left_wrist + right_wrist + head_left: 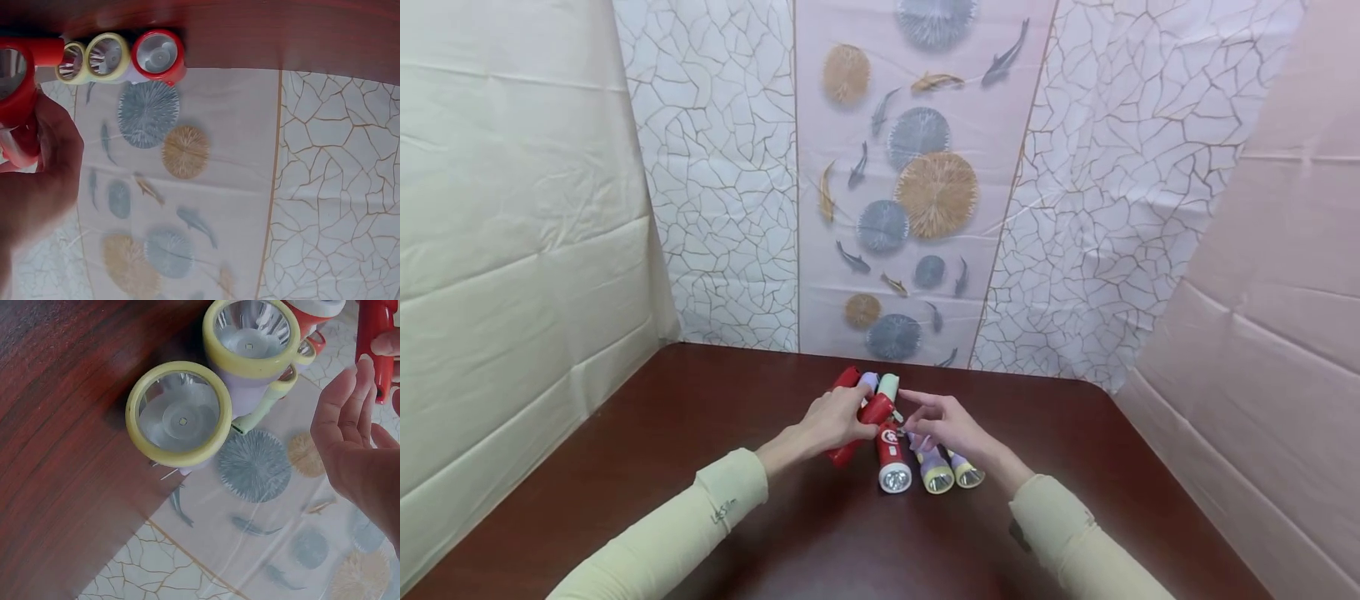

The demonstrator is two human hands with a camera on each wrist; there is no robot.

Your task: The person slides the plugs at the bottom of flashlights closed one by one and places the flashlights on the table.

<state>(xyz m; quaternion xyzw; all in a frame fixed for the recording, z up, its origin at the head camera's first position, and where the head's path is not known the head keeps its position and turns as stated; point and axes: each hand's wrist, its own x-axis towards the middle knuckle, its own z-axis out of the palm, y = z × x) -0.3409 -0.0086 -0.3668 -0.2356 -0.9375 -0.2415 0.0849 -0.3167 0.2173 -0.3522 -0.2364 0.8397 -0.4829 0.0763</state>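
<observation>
My left hand (833, 419) grips a red flashlight (876, 409) above the table, its lamp end toward the lower left; the left wrist view shows its wide red head (25, 81). Close to the tail of that flashlight is my right hand (953, 427), fingers loosely bent. In the right wrist view those fingers (340, 412) hold nothing, and the flashlight's red handle (375, 331) lies just beyond them. Below the hands lies a red flashlight with a white rim (893, 454). Beside it are two purple flashlights with yellow rims, one nearer (937, 475) and one farther right (967, 473).
Behind the hands, another red flashlight (847, 377), a lavender one (869, 380) and a mint green one (889, 385) lie side by side. The dark brown table (700, 417) ends at a patterned cloth backdrop (722, 208), with plain cloth on both sides.
</observation>
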